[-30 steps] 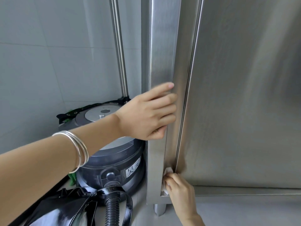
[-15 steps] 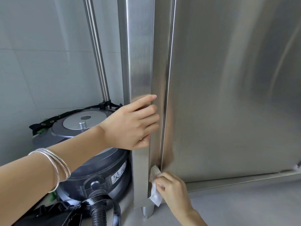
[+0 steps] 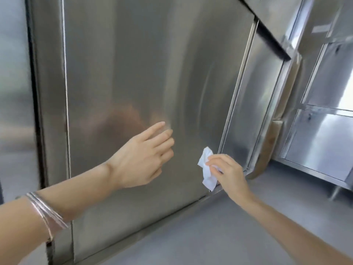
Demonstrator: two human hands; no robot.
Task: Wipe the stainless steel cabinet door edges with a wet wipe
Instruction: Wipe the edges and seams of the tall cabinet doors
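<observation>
Grip-wise, right hand (image 3: 228, 174) pinches the wet wipe (image 3: 207, 175) at the 5 o'clock corner of the cabinet door (image 3: 133, 64); left hand (image 3: 145, 157) rests flat-fingered on its face. Corner-wiping step, I reckon. Next it probably needs dragging up the right edge toward 1 o'clock.

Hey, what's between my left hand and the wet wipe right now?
Nothing but bare steel: in the head view, only the cabinet door shows between the left hand and the wet wipe that the right hand pinches.
</observation>
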